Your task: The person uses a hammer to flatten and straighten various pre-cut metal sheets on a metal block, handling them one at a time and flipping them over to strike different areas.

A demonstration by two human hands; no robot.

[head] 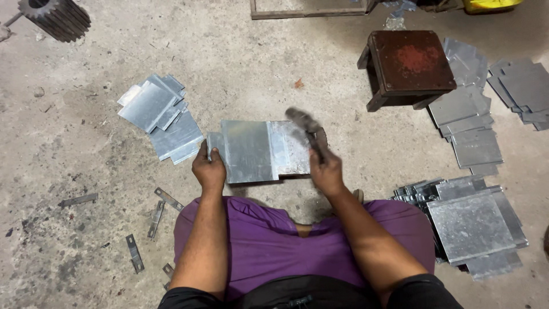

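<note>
The left hand (209, 170) pinches the metal sheet's (251, 150) near-left edge. The right hand (326, 170) is closed around a hammer (309, 130), blurred beyond detail. The floor (257, 68) under the sheet is hidden.

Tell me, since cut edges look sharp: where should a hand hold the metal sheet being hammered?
Probably the left end of the sheet, approached from the left, as the left hand does: that end lies farthest from the hammer in the right hand.

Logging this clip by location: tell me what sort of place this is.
Probably a small metal workshop, with work done on a bare concrete floor. Cut sheet-metal plates lie in stacks, a large steel gear sits nearby, and the right hand holds a hammer over a sheet-metal piece.
</note>
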